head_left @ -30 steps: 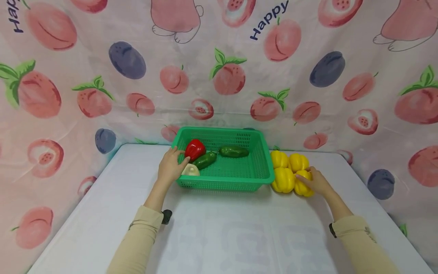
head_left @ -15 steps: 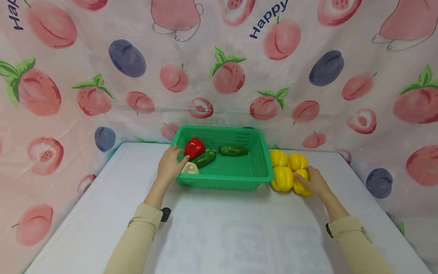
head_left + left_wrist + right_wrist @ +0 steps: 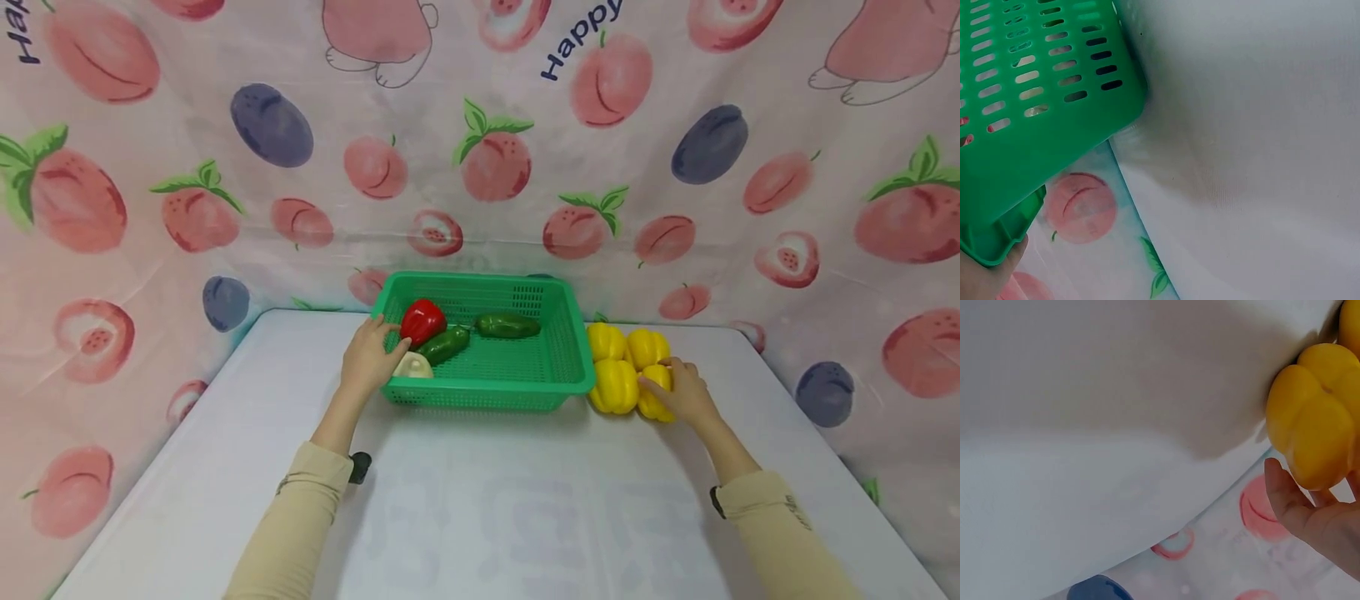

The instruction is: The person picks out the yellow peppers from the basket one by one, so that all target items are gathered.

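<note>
At the left end of a green plastic basket [image 3: 480,398], my left hand [image 3: 367,360] holds the rim, its thumb reaching inside. In the left wrist view only a bit of that hand [image 3: 985,275] shows under the rim. My right hand [image 3: 688,398] has thumb and fingers around the front right yellow bell pepper [image 3: 656,392], which sits on the table. The right wrist view shows this pepper [image 3: 1319,425] from the side, fingers beside it. Inside the basket are a red bell pepper [image 3: 423,322], two green peppers [image 3: 507,325] and a partly hidden, cream-coloured rounded thing [image 3: 412,367].
Several other yellow bell peppers [image 3: 613,387] stand against the basket's right side. A white-covered table [image 3: 480,483] lies under everything. Behind it hangs a fruit-printed cloth [image 3: 495,225], close to the basket's back edge.
The head view has shifted slightly. Both hands stay at the same places, left at the basket rim and right at the yellow bell pepper, and nothing in the basket has moved.
</note>
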`<state>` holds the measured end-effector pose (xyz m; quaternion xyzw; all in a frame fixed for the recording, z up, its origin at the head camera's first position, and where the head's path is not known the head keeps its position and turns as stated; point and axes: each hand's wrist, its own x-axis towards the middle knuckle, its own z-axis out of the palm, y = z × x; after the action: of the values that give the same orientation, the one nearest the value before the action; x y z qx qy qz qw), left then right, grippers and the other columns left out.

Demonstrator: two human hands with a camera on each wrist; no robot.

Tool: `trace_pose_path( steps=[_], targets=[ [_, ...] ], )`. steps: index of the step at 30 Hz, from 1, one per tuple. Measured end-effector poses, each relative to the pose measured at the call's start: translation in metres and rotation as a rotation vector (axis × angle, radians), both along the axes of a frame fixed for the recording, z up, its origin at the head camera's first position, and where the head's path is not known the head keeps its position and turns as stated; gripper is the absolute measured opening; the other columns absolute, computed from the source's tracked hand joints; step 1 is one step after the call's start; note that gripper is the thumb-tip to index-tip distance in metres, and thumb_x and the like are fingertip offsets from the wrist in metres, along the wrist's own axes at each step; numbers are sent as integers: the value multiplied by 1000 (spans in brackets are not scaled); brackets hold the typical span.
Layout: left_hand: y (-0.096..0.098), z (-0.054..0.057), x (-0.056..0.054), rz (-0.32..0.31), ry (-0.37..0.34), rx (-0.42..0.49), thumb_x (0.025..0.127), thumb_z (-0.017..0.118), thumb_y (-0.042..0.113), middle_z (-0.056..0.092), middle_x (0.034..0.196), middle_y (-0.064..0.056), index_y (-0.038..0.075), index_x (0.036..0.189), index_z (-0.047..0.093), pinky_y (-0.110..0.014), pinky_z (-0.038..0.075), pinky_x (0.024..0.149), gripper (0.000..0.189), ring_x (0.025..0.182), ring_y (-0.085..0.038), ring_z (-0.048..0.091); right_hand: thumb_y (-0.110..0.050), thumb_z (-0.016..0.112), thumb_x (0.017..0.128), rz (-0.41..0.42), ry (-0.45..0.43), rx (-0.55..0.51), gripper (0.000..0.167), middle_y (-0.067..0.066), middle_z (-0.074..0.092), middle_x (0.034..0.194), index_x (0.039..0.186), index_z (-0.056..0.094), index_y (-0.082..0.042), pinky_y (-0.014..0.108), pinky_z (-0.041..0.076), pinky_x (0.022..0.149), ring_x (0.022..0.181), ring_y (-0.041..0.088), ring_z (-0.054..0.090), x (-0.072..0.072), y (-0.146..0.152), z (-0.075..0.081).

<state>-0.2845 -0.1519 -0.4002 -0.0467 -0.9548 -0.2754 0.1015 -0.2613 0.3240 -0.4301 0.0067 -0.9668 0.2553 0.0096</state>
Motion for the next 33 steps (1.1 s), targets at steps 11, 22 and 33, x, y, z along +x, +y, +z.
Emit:
trace_pose_path(
  steps=[11,22,33],
  targets=[
    [-2,2,-2,-10,-11,-20,96,49,36,33,149,-23,2,129,54,-61,31,107,48,142,-39,22,-45,51,94,3,2,31,70,43,27,134,135,33,9,74,34,88,116,62,31,4,-2,7],
    [-10,4,-10,-46,-37,20,96,51,31,32,148,-26,0,127,55,-64,30,106,44,141,-42,22,-40,54,93,5,72,81,63,40,32,134,134,36,5,75,34,85,115,61,33,6,-8,13],
    [-22,7,-15,-119,-64,71,96,51,26,34,147,-28,0,130,52,-62,23,111,42,140,-46,20,-33,57,93,60,179,51,55,38,37,133,131,42,5,71,40,85,110,56,39,9,-21,30]
  ],
)
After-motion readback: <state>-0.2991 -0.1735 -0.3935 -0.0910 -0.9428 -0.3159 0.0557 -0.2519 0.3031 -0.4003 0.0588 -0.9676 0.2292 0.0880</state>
